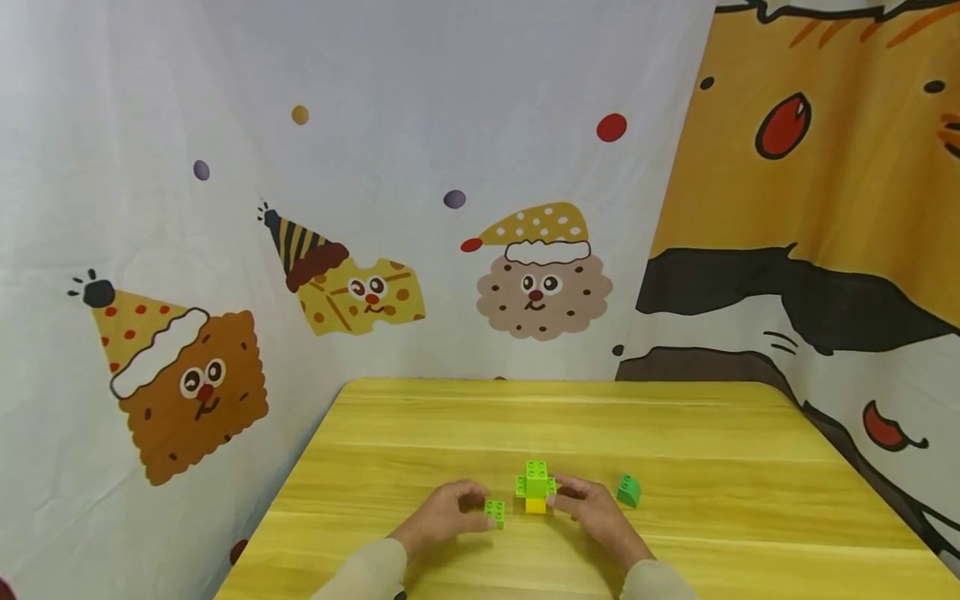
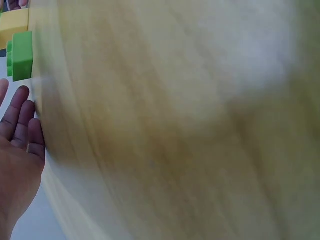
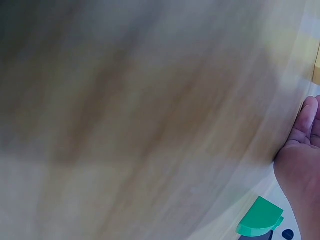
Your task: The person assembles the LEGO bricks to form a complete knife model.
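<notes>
A small stack of toy building bricks stands on the wooden table, light green bricks over a yellow one. At its right side is my right hand, thumb in front and index finger behind, pinching the side brick. My left hand lies left of a separate light green brick, its thumb tip right at the near corner. In the left wrist view this brick rests on the table just past my loosely extended fingers, with the yellow brick beyond. The right wrist view shows mostly table.
A darker green brick with a curved top lies right of my right hand; it also shows in the right wrist view. The wooden table ends at a cloth backdrop with cartoon figures, behind and at the sides.
</notes>
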